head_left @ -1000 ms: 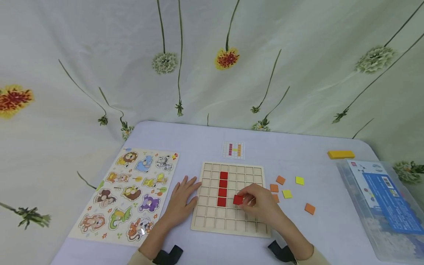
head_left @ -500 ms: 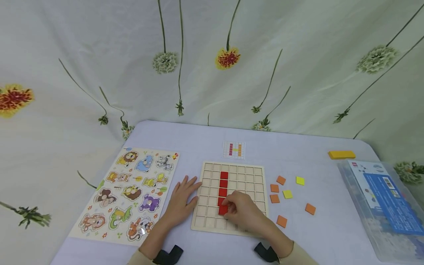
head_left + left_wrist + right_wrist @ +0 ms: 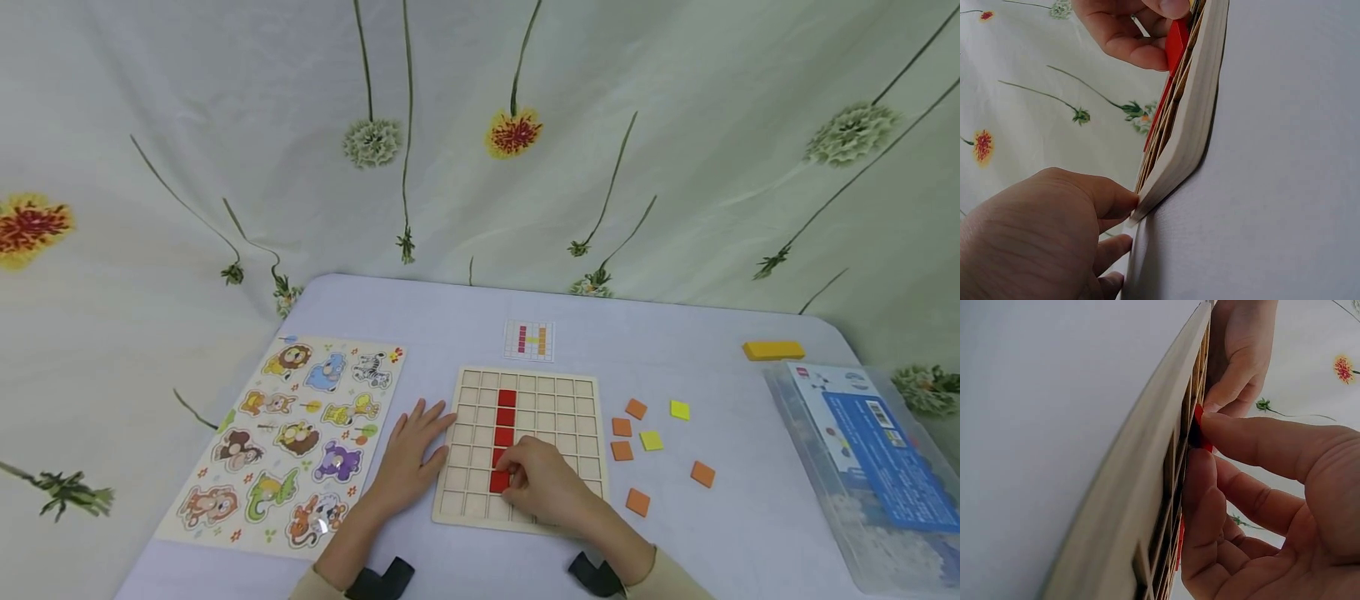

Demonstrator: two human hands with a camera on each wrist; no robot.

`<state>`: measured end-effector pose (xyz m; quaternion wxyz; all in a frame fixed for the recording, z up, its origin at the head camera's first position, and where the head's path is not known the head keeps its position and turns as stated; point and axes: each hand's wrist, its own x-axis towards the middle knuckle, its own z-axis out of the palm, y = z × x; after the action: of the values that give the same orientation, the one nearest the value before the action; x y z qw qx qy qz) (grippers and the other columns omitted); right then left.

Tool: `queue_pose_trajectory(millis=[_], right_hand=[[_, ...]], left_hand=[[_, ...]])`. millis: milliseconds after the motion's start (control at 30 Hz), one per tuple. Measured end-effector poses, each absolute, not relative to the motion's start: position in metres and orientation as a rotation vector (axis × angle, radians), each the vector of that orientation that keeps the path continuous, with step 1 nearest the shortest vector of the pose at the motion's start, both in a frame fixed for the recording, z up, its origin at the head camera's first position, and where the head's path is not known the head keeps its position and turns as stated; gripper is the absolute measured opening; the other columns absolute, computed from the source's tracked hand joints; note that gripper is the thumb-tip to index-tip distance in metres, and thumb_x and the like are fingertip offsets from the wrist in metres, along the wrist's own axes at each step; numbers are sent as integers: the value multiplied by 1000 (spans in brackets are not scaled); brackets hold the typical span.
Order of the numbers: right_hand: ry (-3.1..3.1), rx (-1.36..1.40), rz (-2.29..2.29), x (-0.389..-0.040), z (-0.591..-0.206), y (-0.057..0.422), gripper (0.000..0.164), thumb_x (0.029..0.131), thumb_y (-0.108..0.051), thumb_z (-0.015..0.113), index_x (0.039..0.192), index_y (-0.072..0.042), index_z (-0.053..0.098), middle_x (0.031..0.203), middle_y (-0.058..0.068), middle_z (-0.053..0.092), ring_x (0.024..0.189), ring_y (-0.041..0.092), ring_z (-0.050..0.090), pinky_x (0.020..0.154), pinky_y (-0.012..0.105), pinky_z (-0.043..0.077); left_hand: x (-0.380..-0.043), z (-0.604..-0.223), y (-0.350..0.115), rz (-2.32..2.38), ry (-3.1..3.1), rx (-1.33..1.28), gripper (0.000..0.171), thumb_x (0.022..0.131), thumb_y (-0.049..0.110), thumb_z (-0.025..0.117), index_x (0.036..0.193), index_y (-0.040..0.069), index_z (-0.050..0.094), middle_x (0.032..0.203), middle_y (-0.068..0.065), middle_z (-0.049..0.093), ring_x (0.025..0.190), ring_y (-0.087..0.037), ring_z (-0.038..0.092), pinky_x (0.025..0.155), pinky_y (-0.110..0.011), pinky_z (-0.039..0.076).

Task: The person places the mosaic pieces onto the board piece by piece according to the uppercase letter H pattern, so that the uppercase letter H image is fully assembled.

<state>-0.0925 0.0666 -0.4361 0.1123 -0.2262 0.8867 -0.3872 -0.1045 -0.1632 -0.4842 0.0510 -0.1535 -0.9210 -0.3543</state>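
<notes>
A wooden grid board point(image 3: 555, 525) lies on the table, with a column of several red square tiles point(image 3: 506, 417) set in its cells. My right hand point(image 3: 543, 483) pinches one more red square tile point(image 3: 498, 482) between thumb and fingers, over the cell just below that column. This tile stands tilted against the grid in the left wrist view, one edge close in the cell. My left hand point(image 3: 408, 462) lies flat with spread fingers at the board's left edge. Seen from the left wrist, its thumb point(image 3: 1116, 197) touches the board's corner.
Right of the board lie several orange tiles point(image 3: 637, 502) and two yellow tiles point(image 3: 651, 440). Behind it is a small pattern card point(image 3: 529, 340). An animal puzzle board point(image 3: 300, 450) occupies the left. A clear plastic case point(image 3: 817, 500) and a yellow block point(image 3: 772, 351) stand far right.
My right hand has carried the red tile leftward from mid-board to below the red column, then slightly lower. An orange tile formerly covered by the arm now shows. The left hand stays put.
</notes>
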Motion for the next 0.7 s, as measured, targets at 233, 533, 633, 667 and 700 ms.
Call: queue_pose_trajectory(millis=[233,533,633,667,700], right_hand=[[2631,-653,-1112,-92,-436,67,20,74,-2,78,92,-4,71,77,-2,54,65,4,49,55,16,45],[2627,-640,-1187,-90,-423,97,28,79,-7,76,106,-8,71,95,0,62,78,7,57,66,20,50],[2692,-698,-1234,-89,-417,117,32,80,-9,77,111,-9,69,99,2,64,82,10,60,70,22,52],[2720,-707,-1255,-89,-415,123,34,80,-9,78,112,-9,69,99,3,64,83,11,61,70,23,53],[2747,-714,-1276,-89,-414,130,35,79,-8,78,112,-10,68,100,3,65,83,12,62,71,24,53]], left_hand=[[-104,-483,-162,-1084,-2810,-454,47,91,9,59,138,7,55,152,-17,43,148,-42,21,119,-60,10],[-104,-483,-162,-1074,-2807,-457,47,91,9,59,138,8,55,152,-15,43,148,-42,21,119,-60,10],[-104,-483,-162,-1075,-2805,-462,47,91,9,58,138,9,55,152,-15,43,148,-42,21,119,-61,11],[-104,-483,-162,-1075,-2804,-462,47,91,9,58,138,9,55,152,-15,44,148,-42,22,118,-61,11],[-104,-483,-162,-1073,-2803,-463,47,91,9,58,138,9,55,152,-16,43,147,-42,22,118,-61,11]])
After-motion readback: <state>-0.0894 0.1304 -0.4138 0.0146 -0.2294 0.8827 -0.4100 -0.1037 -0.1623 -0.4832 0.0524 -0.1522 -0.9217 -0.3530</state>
